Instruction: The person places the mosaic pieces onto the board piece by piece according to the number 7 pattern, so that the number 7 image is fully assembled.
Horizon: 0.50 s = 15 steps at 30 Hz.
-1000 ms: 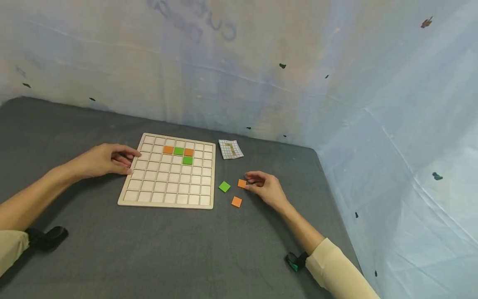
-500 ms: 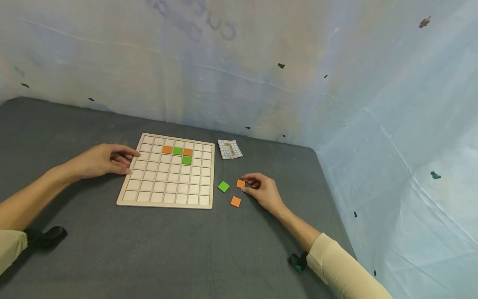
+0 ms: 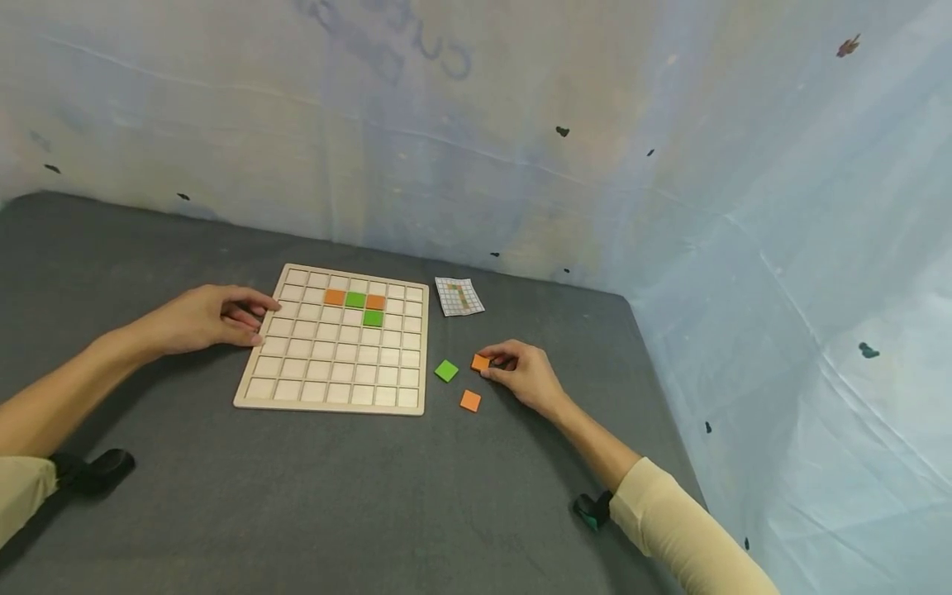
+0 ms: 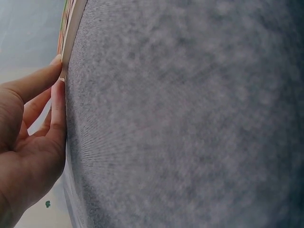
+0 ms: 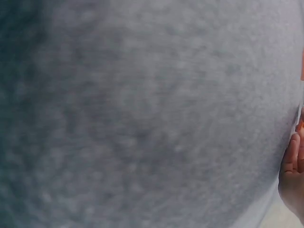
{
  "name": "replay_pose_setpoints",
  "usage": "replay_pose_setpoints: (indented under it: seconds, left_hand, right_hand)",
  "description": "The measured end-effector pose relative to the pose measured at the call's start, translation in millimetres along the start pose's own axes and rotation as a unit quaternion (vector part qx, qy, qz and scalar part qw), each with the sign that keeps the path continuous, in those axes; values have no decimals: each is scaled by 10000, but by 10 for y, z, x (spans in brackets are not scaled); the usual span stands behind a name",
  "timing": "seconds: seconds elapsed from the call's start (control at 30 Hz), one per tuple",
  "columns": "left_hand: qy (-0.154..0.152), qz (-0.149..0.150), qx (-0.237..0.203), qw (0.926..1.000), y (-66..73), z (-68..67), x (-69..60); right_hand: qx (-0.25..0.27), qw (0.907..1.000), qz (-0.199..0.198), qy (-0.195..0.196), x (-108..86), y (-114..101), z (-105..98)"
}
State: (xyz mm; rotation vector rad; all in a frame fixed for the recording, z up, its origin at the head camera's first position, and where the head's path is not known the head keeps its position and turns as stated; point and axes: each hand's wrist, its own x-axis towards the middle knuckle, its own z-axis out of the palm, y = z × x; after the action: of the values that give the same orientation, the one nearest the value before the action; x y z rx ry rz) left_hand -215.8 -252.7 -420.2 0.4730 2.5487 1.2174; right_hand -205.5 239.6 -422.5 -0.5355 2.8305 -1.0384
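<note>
Dark grey cloth (image 3: 335,496) covers the flat work surface and fills most of both wrist views as a soft blur. Nearest are the cream cuffs of a person's clothes, the left sleeve (image 3: 26,496) at the edge of the head view and the right sleeve (image 3: 687,529) low on the other side. Just past the cuffs sit a left strap (image 3: 97,473) and a right strap (image 3: 591,511), both black.

Farther on, a loose orange tile (image 3: 470,401) lies flat on the cloth, with a loose green tile (image 3: 446,371) slightly beyond it, near the board. Beside these, the right hand (image 3: 526,376) pinches a held orange tile (image 3: 479,362) between thumb and fingertip; whether that tile is clear of the cloth I cannot tell. The left hand (image 3: 197,321) touches the side rim of the wooden board (image 3: 327,406) with thumb and forefinger set apart, the fingers gently bent and relaxed.

Toward the board's far edge, a left orange tile (image 3: 335,297), a middle green tile (image 3: 355,300) and a right orange tile (image 3: 375,302) sit in one row of cells, with a lower green tile (image 3: 373,318) in the cell on the near side of the right one. Just beside the board's far corner lies a card (image 3: 459,297) printed with a grid. Behind everything hangs a pale, creased sheet (image 3: 483,190) with dark marks.
</note>
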Motion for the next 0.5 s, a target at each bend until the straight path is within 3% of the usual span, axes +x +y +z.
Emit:
replay_pose_setpoints:
  seconds: [0.5]
  left_hand:
    - [5,5,-22,10000,1,7,-2]
  right_hand:
    - [563,9970,-535,-26,206,-227,20]
